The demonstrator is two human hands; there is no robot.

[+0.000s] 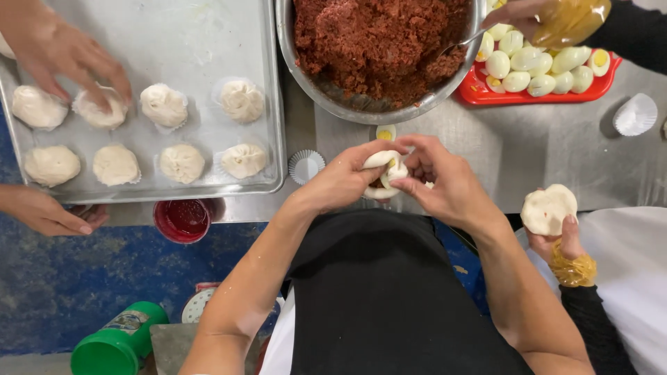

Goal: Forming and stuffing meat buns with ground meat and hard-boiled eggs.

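Observation:
My left hand point(344, 179) and my right hand point(445, 182) together pinch a white dough bun point(386, 171) with dark filling showing inside, held over the steel table just in front of my body. A big metal bowl point(361, 105) of red-brown minced filling sits right beyond my hands. A halved boiled egg point(385, 132) lies on the table between bowl and bun.
At left, a metal tray point(208, 42) holds several filled buns, with another person's hands point(62, 55) on one. A red tray of halved eggs point(542, 69) is top right. A co-worker's hand point(556, 229) at right holds flat dough point(549, 207). Paper cups point(306, 165), red cup point(184, 219), green can point(114, 344).

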